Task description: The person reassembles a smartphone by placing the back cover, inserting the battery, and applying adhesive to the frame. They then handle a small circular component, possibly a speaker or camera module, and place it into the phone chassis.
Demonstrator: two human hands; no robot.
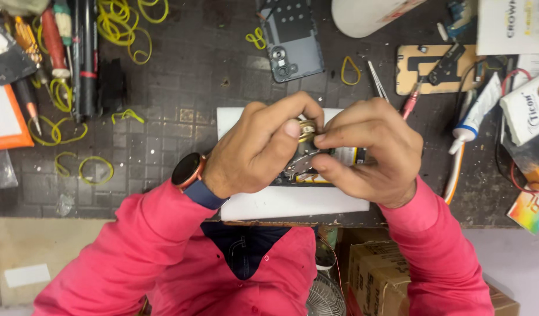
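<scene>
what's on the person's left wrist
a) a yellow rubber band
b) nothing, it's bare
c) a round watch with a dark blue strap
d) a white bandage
c: a round watch with a dark face and dark blue strap sits on the wrist of the left hand, just above the pink sleeve; the yellow rubber bands lie loose on the dark mat, not on the wrist.

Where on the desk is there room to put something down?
Bare dark mat lies between the yellow rubber bands and the grey phone back cover. The white pad is bare along its near edge. It is crowded by the screwdrivers and the right-side boxes.
</scene>
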